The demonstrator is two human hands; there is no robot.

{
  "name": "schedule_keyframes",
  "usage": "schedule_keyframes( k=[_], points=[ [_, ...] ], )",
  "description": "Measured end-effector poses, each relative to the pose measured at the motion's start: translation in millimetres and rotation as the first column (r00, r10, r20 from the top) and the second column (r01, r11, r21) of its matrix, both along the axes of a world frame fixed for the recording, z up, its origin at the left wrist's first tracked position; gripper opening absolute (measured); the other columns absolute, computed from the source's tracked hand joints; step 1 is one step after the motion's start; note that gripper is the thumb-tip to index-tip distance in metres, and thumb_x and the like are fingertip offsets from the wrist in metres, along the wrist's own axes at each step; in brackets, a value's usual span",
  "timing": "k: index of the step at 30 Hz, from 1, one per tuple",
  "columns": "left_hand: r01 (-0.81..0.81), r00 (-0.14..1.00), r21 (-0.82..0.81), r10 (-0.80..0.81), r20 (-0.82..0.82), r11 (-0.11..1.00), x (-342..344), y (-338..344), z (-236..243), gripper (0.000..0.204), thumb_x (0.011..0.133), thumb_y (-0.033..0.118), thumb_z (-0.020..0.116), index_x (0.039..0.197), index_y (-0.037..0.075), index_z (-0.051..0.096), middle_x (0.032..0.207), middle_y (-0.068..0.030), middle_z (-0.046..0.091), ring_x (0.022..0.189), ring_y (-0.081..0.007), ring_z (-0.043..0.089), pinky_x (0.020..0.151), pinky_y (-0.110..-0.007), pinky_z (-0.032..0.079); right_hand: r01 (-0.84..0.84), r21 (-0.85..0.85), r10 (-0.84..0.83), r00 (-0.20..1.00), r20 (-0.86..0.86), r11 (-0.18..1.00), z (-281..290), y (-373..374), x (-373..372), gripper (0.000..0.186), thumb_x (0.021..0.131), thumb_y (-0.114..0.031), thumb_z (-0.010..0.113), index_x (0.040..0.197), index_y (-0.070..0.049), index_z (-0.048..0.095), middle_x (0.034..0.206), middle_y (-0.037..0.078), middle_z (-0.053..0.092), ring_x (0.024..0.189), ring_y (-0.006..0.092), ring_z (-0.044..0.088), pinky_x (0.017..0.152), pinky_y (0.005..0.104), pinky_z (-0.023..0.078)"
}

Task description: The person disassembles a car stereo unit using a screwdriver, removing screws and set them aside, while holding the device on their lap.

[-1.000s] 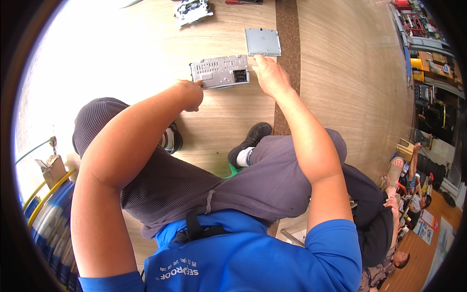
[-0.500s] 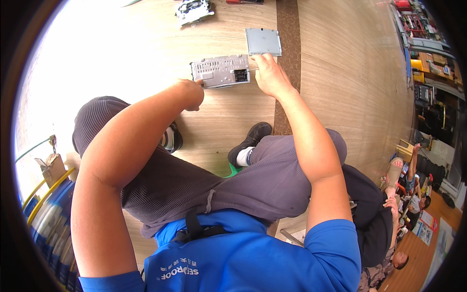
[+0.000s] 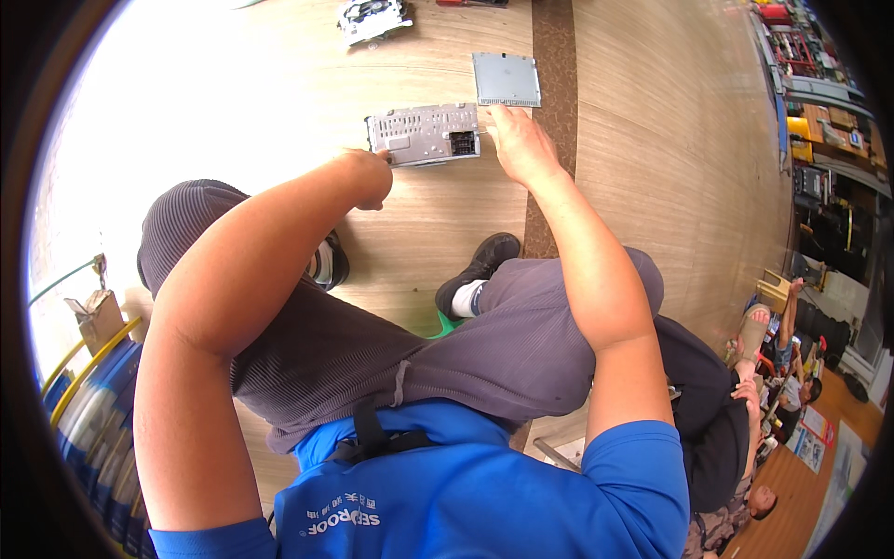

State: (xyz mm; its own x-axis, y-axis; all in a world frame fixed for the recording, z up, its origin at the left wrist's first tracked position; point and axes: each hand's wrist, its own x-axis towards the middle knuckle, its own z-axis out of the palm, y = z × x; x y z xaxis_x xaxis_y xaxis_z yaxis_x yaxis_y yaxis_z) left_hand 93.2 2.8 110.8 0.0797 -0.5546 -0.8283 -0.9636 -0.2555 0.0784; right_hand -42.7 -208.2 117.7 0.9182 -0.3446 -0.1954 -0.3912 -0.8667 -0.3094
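Observation:
A silver metal car stereo unit (image 3: pixel 424 133) with punched slots and a black connector socket (image 3: pixel 462 143) sits on the floor in front of me. My left hand (image 3: pixel 363 177) is closed on its left end, one finger pressing near the lower left corner. At the opposite end my right hand (image 3: pixel 521 144) is closed, its fingers mostly hidden by the back of the hand. A thin shaft, perhaps a screwdriver's (image 3: pixel 483 133), shows between those fingers and the unit's right side. Just beyond my right hand lies a flat grey metal cover plate (image 3: pixel 506 79).
A metal mechanism with exposed parts (image 3: pixel 372 20) lies farther off, near a red object (image 3: pixel 472 3) at the top edge. A brown patterned strip (image 3: pixel 556 121) crosses the floor. Other people sit at lower right. A cardboard box (image 3: pixel 97 321) stands far left.
My right hand has shifted very slightly at the unit's right end. The left hand keeps its hold, and the unit stays in about the same place.

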Motion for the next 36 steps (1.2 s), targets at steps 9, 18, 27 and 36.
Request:
schedule_keyframes(
  k=[9, 18, 27, 36],
  points=[
    [0.072, 0.997, -0.021, -0.072, -0.015, 0.997, 2, 0, -6, 0.055, 0.089, 0.041, 0.067, 0.127, 0.001, 0.062, 0.134, -0.0130, 0.060, 0.113, -0.0313, 0.062, 0.094, -0.046, 0.049, -0.064, -0.005, 0.064, 0.997, 0.034, 0.998, 1, -1, -2, 0.035, 0.094, -0.010, 0.049, 0.128, -0.007, 0.049, 0.118, 0.025, 0.056, 0.106, 0.0412, 0.062, 0.091, 0.0489, 0.052],
    [0.015, 1.000, 0.006, -0.015, 0.013, 1.000, 0, 0, -4, 0.059, 0.089, 0.041, 0.068, 0.132, 0.002, 0.058, 0.134, -0.0132, 0.060, 0.114, -0.0309, 0.062, 0.094, -0.044, 0.050, -0.121, -0.013, 0.121, 0.990, 0.072, 0.993, 8, 2, 0, 0.032, 0.095, -0.013, 0.047, 0.126, -0.007, 0.049, 0.117, 0.027, 0.056, 0.103, 0.0417, 0.063, 0.088, 0.0501, 0.053],
    [0.063, 0.998, -0.027, -0.063, -0.008, 0.998, 0, 0, 0, 0.047, 0.089, 0.040, 0.067, 0.122, 0.007, 0.067, 0.145, -0.0140, 0.049, 0.115, -0.0305, 0.062, 0.094, -0.044, 0.050, -0.048, -0.020, 0.049, 0.995, 0.085, 0.999, 3, 2, -1, 0.031, 0.094, -0.017, 0.058, 0.124, -0.010, 0.052, 0.116, 0.020, 0.060, 0.106, 0.0406, 0.060, 0.089, 0.0488, 0.051],
    [0.041, 0.999, 0.021, -0.040, -0.026, 0.999, -1, -1, 0, 0.042, 0.089, 0.038, 0.068, 0.117, 0.007, 0.070, 0.156, -0.0100, 0.032, 0.119, -0.0324, 0.059, 0.096, -0.046, 0.049, -0.028, -0.009, 0.028, 0.999, 0.038, 1.000, 6, 4, 2, 0.034, 0.093, -0.013, 0.057, 0.126, -0.010, 0.050, 0.118, 0.022, 0.058, 0.107, 0.0413, 0.059, 0.089, 0.0483, 0.051]
  ],
)
